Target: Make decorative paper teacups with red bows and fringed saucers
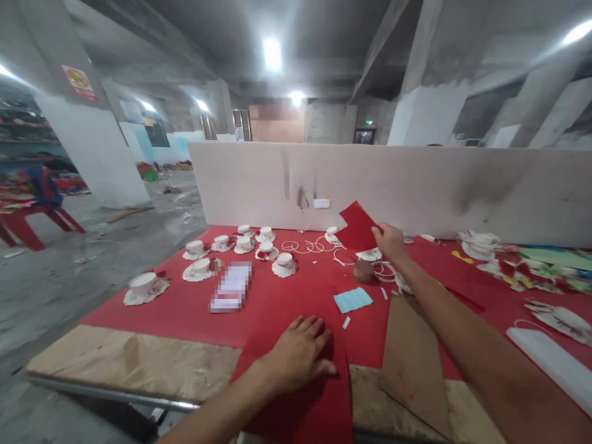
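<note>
Beyond the light-blue rectangle (353, 300), a broad white partition (393, 185) stands along the far edge of the table, its face marked with dark smudges. The table's red covering (272, 302) spreads beneath the light-blue rectangle and out to both sides, with bare wood (115, 361) showing at the near edge. Nearer than the rectangle and to its left lies a long red sheet (319, 410), running out of view at the bottom. Right of the rectangle, a brown cardboard piece (411, 357) rests at a slant. The left hand (300, 354), nearer and left of the rectangle, lies palm down on the red sheet — fingers a little spread, gripping nothing. The right hand (391, 240), beyond the rectangle and to its right, pinches a smaller red piece (358, 228) by its edge and holds it up. Well left of the rectangle lies a pixelated item (231, 287); left and beyond stand white hat-shaped pieces (284, 264) with frilled brims. Just behind the rectangle sits a round brown object (364, 271) — and just in front, a tiny white strip (346, 322).
</note>
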`<state>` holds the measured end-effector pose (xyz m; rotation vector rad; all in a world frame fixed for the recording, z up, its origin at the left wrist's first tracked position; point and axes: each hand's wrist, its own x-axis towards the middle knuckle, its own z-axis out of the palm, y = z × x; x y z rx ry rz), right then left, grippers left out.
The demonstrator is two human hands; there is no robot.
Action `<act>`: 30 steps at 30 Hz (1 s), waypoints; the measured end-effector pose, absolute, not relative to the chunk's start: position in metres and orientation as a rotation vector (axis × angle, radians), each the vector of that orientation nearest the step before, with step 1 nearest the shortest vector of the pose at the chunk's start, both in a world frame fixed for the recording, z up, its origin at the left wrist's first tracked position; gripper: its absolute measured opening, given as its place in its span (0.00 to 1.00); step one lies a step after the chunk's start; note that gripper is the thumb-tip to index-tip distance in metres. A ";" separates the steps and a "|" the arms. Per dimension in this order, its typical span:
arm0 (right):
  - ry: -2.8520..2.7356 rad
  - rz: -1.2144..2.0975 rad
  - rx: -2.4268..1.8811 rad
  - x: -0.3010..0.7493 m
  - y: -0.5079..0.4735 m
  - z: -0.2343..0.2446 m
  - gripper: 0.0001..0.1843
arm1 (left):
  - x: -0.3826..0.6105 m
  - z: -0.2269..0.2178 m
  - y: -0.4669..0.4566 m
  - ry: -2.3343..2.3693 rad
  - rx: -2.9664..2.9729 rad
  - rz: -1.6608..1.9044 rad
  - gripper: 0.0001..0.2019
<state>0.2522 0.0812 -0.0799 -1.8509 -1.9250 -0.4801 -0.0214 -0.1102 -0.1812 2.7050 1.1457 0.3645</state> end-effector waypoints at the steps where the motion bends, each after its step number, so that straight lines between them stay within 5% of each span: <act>1: -1.889 -0.500 -1.829 0.258 0.072 -0.074 0.22 | -0.018 -0.174 -0.101 1.138 2.612 0.424 0.31; 8: -2.179 -0.436 -1.109 0.240 -0.039 -0.108 0.18 | 0.006 -0.134 -0.040 0.702 1.053 0.913 0.33; 12: -2.463 -0.235 -0.924 0.226 -0.086 -0.156 0.18 | 0.023 -0.149 -0.036 0.866 0.852 1.057 0.17; 15: -2.390 -0.136 -1.087 0.247 -0.096 -0.179 0.18 | 0.025 -0.159 -0.040 1.044 0.825 1.124 0.09; 22: -1.964 -0.358 -1.948 0.353 -0.072 -0.177 0.19 | -0.004 -0.162 -0.027 1.088 0.726 1.332 0.10; 30: -1.872 -0.262 -2.263 0.392 -0.008 -0.165 0.13 | 0.012 -0.181 0.003 1.135 0.738 1.348 0.09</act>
